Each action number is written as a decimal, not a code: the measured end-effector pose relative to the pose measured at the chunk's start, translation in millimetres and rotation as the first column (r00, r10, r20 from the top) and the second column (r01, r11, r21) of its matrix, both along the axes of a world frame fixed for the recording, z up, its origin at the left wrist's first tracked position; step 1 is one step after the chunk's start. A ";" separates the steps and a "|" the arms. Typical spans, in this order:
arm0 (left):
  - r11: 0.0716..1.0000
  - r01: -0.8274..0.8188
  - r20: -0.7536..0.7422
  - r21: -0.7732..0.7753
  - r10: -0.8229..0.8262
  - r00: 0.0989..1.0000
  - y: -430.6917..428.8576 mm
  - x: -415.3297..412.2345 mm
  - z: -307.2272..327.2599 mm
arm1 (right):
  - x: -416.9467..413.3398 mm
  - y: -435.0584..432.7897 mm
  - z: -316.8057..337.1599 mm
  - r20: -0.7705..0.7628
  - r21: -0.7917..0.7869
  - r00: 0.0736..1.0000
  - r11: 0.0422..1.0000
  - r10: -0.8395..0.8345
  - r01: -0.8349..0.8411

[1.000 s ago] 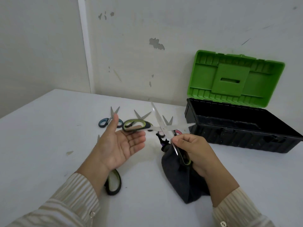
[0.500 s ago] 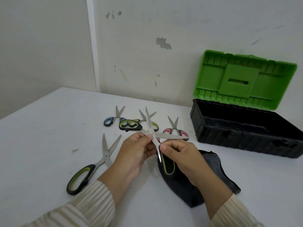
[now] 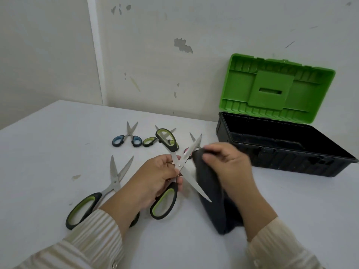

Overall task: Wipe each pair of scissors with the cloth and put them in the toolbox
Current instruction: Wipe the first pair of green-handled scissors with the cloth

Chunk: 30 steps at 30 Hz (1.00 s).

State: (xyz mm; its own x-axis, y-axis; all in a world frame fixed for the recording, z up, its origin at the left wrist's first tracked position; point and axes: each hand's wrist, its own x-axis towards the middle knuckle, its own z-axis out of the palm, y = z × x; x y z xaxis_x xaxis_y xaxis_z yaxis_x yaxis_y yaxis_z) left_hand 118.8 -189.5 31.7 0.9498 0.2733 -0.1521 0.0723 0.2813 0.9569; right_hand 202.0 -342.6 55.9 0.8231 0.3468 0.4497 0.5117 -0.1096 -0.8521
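My left hand [image 3: 155, 179] grips a large pair of green-and-black scissors [image 3: 165, 202] near the pivot, blades spread wide in an X above the table. My right hand [image 3: 227, 164] holds the dark grey cloth [image 3: 211, 191] bunched against the upper blade; the rest of the cloth hangs down onto the table. The black toolbox [image 3: 291, 158] stands open at the right with its green lid [image 3: 275, 88] up against the wall; no scissors show inside it.
A second large green-and-black pair [image 3: 97, 195] lies open on the white table [image 3: 48, 152] at the left. Behind are small blue-handled scissors [image 3: 127, 138], small green-handled scissors [image 3: 149, 141] and a pink-handled pair [image 3: 194, 139], partly hidden. Walls close in behind.
My left hand turned the held scissors so one handle now points down toward me. My right hand left the blade, took up the cloth and brought it to the upper blade.
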 end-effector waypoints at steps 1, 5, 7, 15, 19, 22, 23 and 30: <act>0.999 0.001 0.022 0.044 -0.002 1.000 -1.3 -0.3 -1.0 | -7.5 8.0 -4.6 0.170 -0.159 0.985 0.987 0.040 -0.013; 0.992 -0.029 0.060 0.126 0.021 0.998 -7.5 -2.3 -0.8 | -12.3 23.1 -19.2 0.370 -0.398 0.914 0.917 0.167 -0.006; 0.989 -0.062 0.056 0.137 0.055 0.997 -9.3 -0.7 -0.9 | -7.8 21.5 -14.9 0.355 -0.315 0.934 0.946 0.042 0.077; 0.983 -0.069 0.064 0.169 0.059 0.996 -10.7 -2.2 -1.3 | -5.7 19.7 -7.5 0.347 -0.343 0.938 0.931 0.003 0.124; 0.986 -0.059 0.072 0.158 0.048 0.996 -10.8 -2.2 -1.5 | -15.2 20.2 -12.8 0.369 -0.416 0.922 0.908 0.120 0.048; 0.985 -0.051 0.070 0.165 0.040 0.997 -10.1 -2.4 -0.7 | -7.2 15.1 -13.0 0.362 -0.347 0.931 0.933 0.044 0.090; 0.985 -0.040 0.066 0.168 0.029 0.997 -10.2 -2.0 -0.4 | -3.7 12.9 -12.2 0.370 -0.310 0.929 0.941 -0.012 0.136; 0.986 -0.009 0.057 0.169 -0.001 0.998 -4.8 -2.2 -0.3 | -5.6 16.8 -12.0 0.402 -0.292 0.915 0.942 -0.039 0.168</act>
State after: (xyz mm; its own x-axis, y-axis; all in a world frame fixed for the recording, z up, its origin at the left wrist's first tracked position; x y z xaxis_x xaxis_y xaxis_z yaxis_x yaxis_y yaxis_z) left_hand 116.6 -194.3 31.4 0.9543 0.2945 -0.0498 0.0161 0.1157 0.9932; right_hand 196.4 -325.8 43.9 0.6464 0.4448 0.6199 0.7624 -0.4080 -0.5022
